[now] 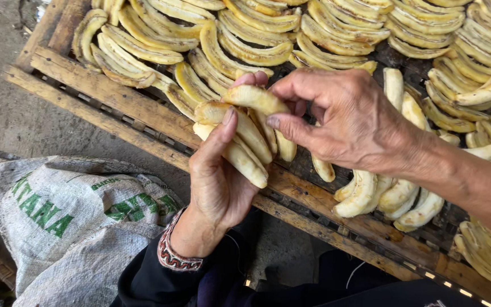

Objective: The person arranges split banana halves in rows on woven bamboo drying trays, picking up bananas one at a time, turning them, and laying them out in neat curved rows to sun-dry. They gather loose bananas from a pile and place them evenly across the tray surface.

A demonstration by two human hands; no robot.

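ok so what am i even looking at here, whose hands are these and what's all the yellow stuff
There is one picture, taken by a camera worn on a person's head and looking down at their own two bare hands. No machine is involved.

The left hand holds a small stack of peeled banana pieces, pale yellow and soft-looking. The right hand pinches the top piece of that stack between thumb and fingers.

Under the hands is a wooden rack made of slats, with a dark mesh across it. Many more peeled bananas lie on it in overlapping rows, and a looser group sits near the right wrist.

At lower left, a grey woven sack with green print lies on the ground. The person wears a dark sleeve with a patterned cuff.
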